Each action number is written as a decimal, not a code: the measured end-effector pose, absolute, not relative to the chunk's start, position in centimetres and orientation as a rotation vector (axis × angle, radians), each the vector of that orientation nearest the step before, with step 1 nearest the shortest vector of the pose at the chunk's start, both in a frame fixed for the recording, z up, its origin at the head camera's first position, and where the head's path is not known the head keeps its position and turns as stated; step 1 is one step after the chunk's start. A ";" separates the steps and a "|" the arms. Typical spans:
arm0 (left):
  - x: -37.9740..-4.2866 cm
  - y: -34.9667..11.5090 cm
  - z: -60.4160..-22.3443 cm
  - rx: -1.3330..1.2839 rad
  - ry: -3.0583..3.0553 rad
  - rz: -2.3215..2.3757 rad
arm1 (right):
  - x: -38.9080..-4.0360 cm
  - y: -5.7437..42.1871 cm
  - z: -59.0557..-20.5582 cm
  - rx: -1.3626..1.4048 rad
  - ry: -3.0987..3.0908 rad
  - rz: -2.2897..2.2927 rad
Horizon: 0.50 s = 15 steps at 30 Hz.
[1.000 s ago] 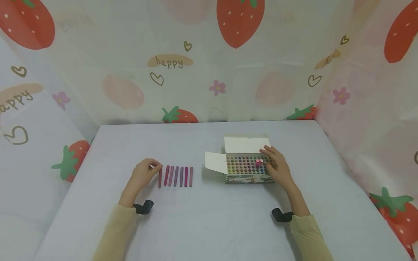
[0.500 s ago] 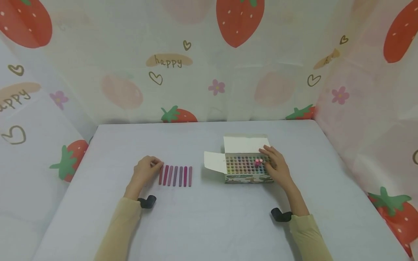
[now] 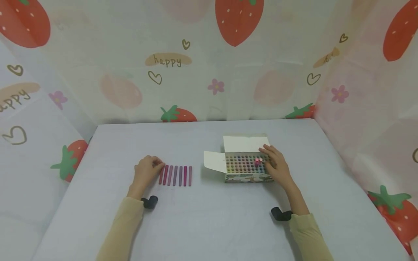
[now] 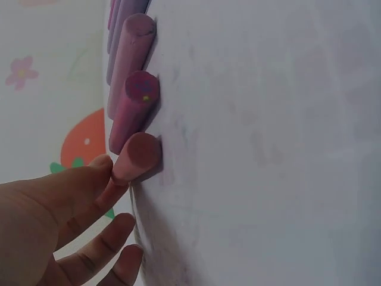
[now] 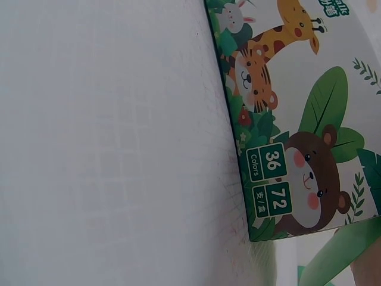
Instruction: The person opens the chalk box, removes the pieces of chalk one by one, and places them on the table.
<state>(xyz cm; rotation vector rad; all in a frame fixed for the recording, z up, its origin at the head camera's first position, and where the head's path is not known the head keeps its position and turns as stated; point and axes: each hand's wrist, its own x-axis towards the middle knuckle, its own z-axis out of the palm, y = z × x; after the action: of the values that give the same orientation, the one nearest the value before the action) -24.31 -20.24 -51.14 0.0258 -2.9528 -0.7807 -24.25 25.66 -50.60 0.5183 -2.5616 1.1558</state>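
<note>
My left hand (image 3: pixel 147 172) pinches the far end of a dusky pink chalk stick (image 4: pixel 141 154) between thumb and forefinger, the other fingers spread loosely. That stick lies leftmost in a row of pink and purple chalk sticks (image 3: pixel 180 176), close beside a magenta one (image 4: pixel 140 98). To the right stands an open chalk box (image 3: pixel 248 178), filled with chalk ends of many colours. Two pink sticks (image 3: pixel 258 162) poke up above the others. At the box's right end rests my right hand (image 3: pixel 277 167), fingers extended along the back corner and thumb over the top; its far side is hidden.
The box's side flap (image 3: pixel 215 162) folds out toward the row and its lid (image 3: pixel 245 144) leans back. A white cloth covers the table (image 3: pixel 209 224). Behind hangs a strawberry-print curtain (image 3: pixel 202 72). Each wrist wears a black camera (image 3: pixel 151 202).
My left hand has shifted slightly right with the leftmost chalk stick, bringing it closer to the row and level with the others. The right hand and the box have stayed in place.
</note>
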 end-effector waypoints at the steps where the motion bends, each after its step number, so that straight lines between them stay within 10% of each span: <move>1: -24.3 -20.2 -51.1 0.027 -2.953 -0.778 | -24.3 25.6 -50.6 0.519 -2.560 1.154; 15: -24.0 -20.1 -51.1 0.042 -2.938 -0.791 | -24.4 25.5 -50.6 0.536 -2.526 1.156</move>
<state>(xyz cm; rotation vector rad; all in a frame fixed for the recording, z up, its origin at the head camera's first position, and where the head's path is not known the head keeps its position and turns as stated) -23.95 -20.07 -51.11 0.0415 -2.9381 -0.7914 -24.41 25.55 -50.57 0.5355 -2.5265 1.1555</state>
